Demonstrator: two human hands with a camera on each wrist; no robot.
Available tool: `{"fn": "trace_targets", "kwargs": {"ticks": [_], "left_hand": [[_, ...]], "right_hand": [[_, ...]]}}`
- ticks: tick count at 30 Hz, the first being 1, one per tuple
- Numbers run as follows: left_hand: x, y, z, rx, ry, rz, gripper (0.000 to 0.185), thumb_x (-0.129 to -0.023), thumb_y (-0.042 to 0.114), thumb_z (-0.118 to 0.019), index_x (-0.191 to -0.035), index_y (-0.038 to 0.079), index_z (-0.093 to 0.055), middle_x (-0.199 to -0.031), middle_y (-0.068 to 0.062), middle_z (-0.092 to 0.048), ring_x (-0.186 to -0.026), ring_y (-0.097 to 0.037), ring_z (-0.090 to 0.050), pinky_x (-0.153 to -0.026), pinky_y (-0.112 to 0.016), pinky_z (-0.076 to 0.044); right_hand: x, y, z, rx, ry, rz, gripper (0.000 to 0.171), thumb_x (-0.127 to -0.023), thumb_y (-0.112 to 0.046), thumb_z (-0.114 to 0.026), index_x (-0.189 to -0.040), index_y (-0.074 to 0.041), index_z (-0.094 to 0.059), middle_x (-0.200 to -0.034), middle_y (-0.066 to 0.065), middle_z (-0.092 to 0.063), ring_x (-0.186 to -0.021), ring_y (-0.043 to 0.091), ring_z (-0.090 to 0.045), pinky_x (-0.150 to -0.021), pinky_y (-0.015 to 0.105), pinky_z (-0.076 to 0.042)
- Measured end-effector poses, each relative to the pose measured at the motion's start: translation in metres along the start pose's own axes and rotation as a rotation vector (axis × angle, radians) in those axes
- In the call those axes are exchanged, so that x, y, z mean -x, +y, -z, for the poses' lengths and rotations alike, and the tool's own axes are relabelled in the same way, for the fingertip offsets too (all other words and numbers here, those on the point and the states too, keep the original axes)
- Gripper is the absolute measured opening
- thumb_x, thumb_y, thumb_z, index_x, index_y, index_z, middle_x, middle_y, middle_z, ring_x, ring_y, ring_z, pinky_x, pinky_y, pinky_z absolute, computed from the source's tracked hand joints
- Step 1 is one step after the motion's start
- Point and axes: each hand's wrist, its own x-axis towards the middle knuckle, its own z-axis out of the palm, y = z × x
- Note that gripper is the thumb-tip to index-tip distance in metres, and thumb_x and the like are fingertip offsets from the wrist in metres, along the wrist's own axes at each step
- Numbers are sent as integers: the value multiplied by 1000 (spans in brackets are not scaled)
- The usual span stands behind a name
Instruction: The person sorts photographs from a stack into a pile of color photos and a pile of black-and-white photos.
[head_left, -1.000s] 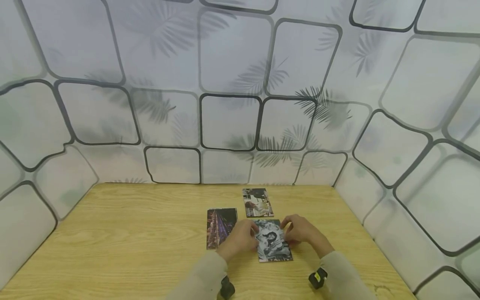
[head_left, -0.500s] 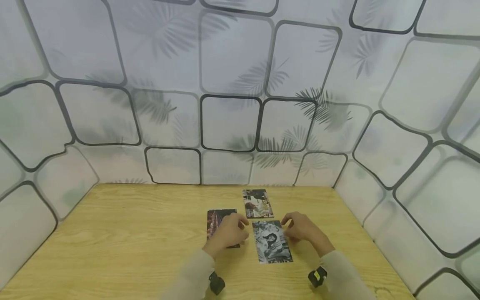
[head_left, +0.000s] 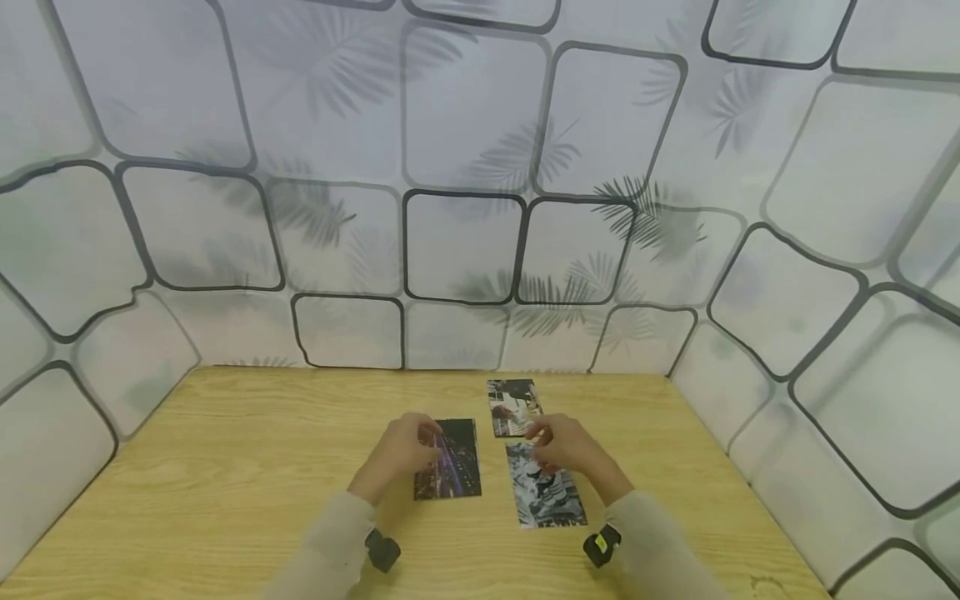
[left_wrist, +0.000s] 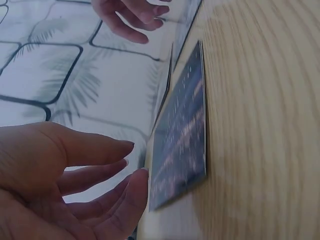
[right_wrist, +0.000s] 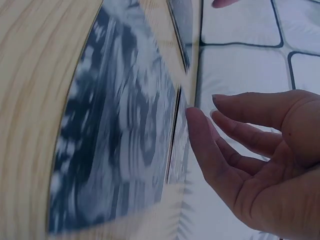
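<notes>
My left hand hovers at the left edge of a dark card with a purple-lit city night picture; its fingers are loosely bent and hold nothing. In the left wrist view the night-city card lies flat on the table just past the fingertips. My right hand is over the upper part of a black-and-white picture card, fingers relaxed and nothing between them. That black-and-white card fills much of the right wrist view. Behind it lies a third picture card, partly overlapped by the right fingertips.
The cards lie on a light wood-grain table. A pale curtain with dark rounded outlines and leaf prints surrounds its back and sides. Each wrist carries a small black device, such as the left wrist device.
My left hand has let go of the black-and-white card's left side and moved left to the night-city card. My right hand has left that card's right edge and shifted left above it.
</notes>
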Motion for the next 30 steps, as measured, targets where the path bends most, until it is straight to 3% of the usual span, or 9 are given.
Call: {"fn": "trace_targets", "kwargs": {"ticks": [5, 14, 20, 26, 30], "left_hand": [[2, -15, 11, 36, 20, 75, 30, -88, 0, -73, -118, -4, -68, -111, -22, -68, -83, -24, -70, -70, -33, -64], [4, -25, 20, 32, 34, 97, 33, -88, 1, -73, -120, -5, -67, -113, -26, -68, -76, -21, -70, -70, -33, -64], [5, -27, 19, 33, 35, 100, 37, -84, -2, -74, -120, -7, -65, -111, -26, -68, -76, -21, -70, -68, -32, -64], [4, -30, 14, 36, 42, 102, 42, -83, -3, -75, -122, -8, -63, -109, -24, -68, -82, -24, -69, -72, -34, -64], [1, -30, 12, 41, 45, 100, 45, -81, -3, -77, -122, -9, -62, -106, -24, -68, -85, -27, -69, -76, -38, -64]], "right_hand": [[-11, -15, -14, -16, -9, 17, 26, -92, 0, -69, -117, 3, -67, -97, 16, -71, -71, 22, -71, -63, 34, -65], [-30, -32, -41, -44, -12, 54, 26, -91, -1, -72, -116, 4, -68, -96, 16, -71, -74, 20, -71, -64, 32, -65], [-34, -34, -57, -33, -4, 51, 24, -91, -5, -72, -114, 1, -69, -97, 15, -71, -72, 17, -70, -63, 31, -65], [-36, -38, -65, 98, 58, 79, 20, -87, -4, -76, -107, -2, -73, -92, 12, -74, -73, 17, -69, -65, 33, -62], [-36, -38, -70, 79, 61, 55, 20, -86, -3, -78, -105, -1, -73, -90, 11, -74, -71, 16, -70, -64, 32, -63]]}}
